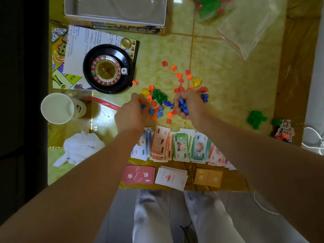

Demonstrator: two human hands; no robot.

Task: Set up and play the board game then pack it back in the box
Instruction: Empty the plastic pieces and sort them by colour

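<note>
I read the right hand [190,104] clenched round a clutch of blue pieces [183,106], below and right of the roulette wheel [108,68]. The left hand [130,112], just below the wheel's lower right edge, pinches one blue cube [143,106] at its fingertips. Loose orange pieces [154,117] and a green heap [158,96] lie between the hands, the box [122,26] sits open just above the wheel, and banknotes [180,146] lie in a row well below it.

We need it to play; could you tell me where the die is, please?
In the head view, the die sits on the roulette wheel, on the right of its black rim.
</note>
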